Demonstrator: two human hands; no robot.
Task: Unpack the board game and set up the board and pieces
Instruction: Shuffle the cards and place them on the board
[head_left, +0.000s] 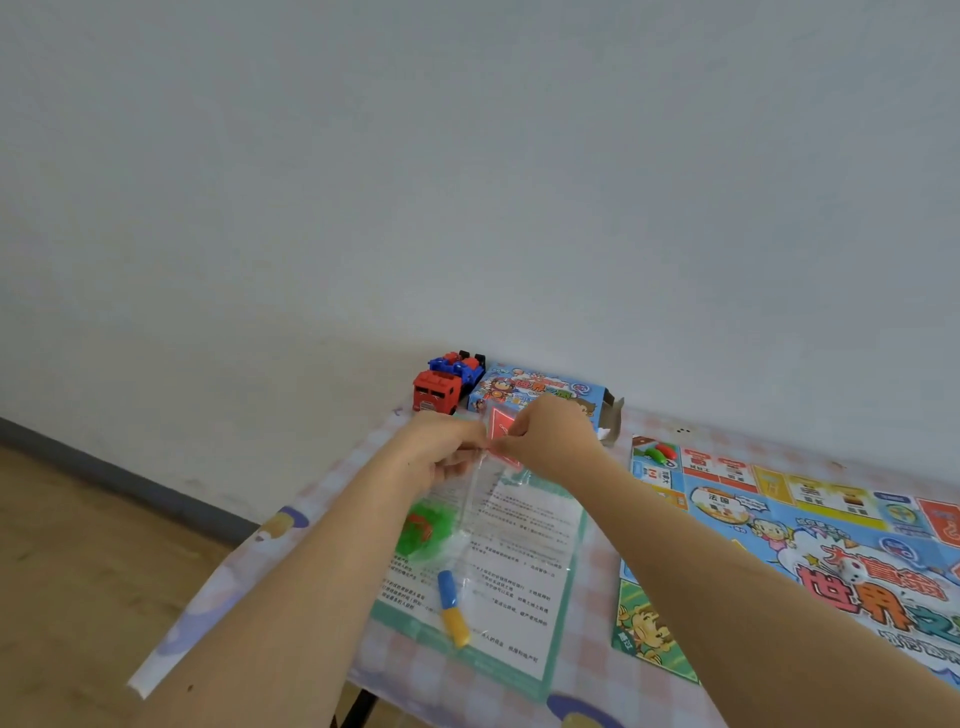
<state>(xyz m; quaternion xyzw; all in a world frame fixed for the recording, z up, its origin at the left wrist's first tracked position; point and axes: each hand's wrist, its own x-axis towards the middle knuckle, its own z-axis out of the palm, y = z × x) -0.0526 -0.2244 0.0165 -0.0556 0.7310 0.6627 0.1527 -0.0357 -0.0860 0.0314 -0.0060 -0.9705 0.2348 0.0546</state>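
My left hand (441, 447) and my right hand (550, 441) both pinch the top of a clear plastic bag (480, 499) held above the table. A red card pack (501, 426) shows between the hands. Under the bag lies a printed instruction sheet (524, 545). A blue pawn (447, 588) and a yellow pawn (456, 626) lie on the sheet, with green and red plastic pieces (418, 530) beside them. The colourful game board (810, 540) is spread flat on the right, with a white die (853, 571) and red and green pawns (661, 453) on it. The opened game box (540, 389) sits behind.
A red and blue toy truck (447, 382) stands at the table's far corner by the wall. The table has a pale checked cloth (597, 587); its left edge (208, 587) drops to a wooden floor.
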